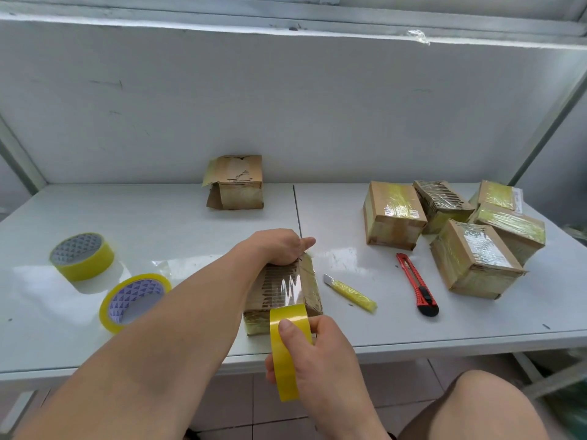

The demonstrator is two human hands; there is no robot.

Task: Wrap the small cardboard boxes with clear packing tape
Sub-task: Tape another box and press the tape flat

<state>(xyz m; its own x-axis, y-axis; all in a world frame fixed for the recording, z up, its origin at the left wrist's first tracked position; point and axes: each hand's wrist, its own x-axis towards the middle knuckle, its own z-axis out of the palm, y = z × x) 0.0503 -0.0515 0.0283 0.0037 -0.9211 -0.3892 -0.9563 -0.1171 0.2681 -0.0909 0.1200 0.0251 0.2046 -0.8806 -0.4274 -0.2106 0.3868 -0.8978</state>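
Observation:
A small cardboard box [287, 290] lies near the table's front edge, with a strip of clear tape stretched over its top. My left hand [279, 246] presses down on the box's far end. My right hand [317, 354] grips a yellowish tape roll [287, 344] held on edge in front of the box, and the tape runs from the roll up onto the box. A cardboard box with loose flaps [236, 182] stands at the back by the wall.
Several taped boxes [451, 230] are piled at the right. A red utility knife [417, 284] and a yellow-wrapped blade [351, 293] lie right of the box. Two more tape rolls [82, 255] [133, 301] sit at the left. The white table [158, 223] ends at my knee.

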